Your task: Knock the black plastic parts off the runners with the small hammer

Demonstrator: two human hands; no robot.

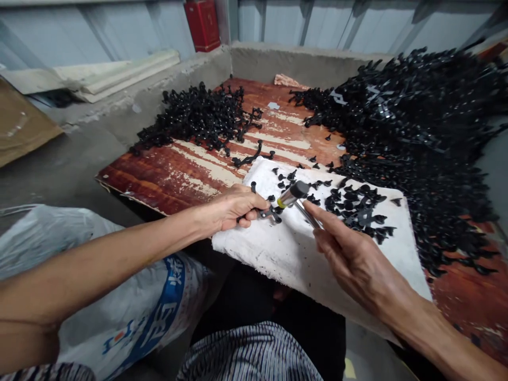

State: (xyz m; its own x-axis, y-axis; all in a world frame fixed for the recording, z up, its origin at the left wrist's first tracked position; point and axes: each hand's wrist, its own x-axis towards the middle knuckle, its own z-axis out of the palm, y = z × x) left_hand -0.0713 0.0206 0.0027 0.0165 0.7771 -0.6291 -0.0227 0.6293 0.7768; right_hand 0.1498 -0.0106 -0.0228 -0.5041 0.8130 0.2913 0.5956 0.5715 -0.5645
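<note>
Between the thumb and fingers of my left hand [238, 206] is a black plastic part [266, 213] with several arms and round ends, held over a white cloth [278, 248]. My right hand [345, 248] is wrapped around the metal handle of a small mallet [293, 193]. The mallet's head has a black face and a yellow face; the yellow one points down towards the part. From this angle I cannot tell whether head and part touch. Small black pieces [353, 203] lie scattered on the cloth, beyond and right of the mallet.
A heap of black parts [198, 114] sits at the back left of the worn red-brown board [190, 180]. A much larger black heap [420, 121] fills the right side. Left of my legs stands a white sack [159, 312]. A red box [202, 24] stands against the wall.
</note>
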